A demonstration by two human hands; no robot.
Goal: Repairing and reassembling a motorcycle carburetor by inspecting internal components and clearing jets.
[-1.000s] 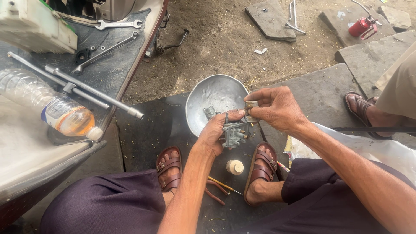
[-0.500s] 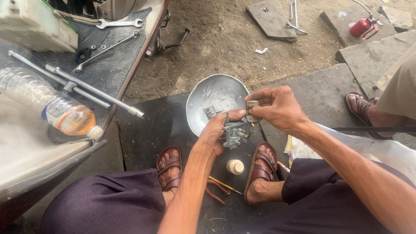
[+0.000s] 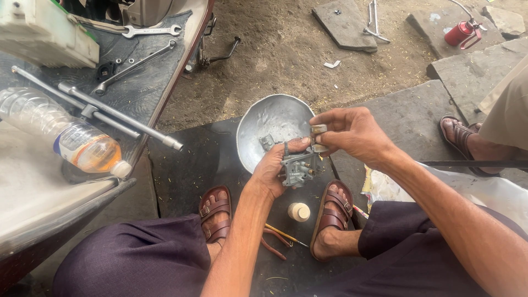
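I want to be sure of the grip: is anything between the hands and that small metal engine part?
Nothing visible. The left hand grips the grey carburetor-like part directly, and the right hand pinches a small piece at its top.

Roadside repair workshop: wrenches (image 3: 151,31), oil can (image 3: 461,33).

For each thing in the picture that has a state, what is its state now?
left hand: closed around the grey metal engine part, held up
right hand: fingers pinching the top of the part
metal bowl: upright on the dark mat, a small piece inside
plastic bottle: lying on its side, capped, partly filled with orange liquid
small cream cap: standing on the mat between the feet
pliers: lying on the mat
red oil can: upright
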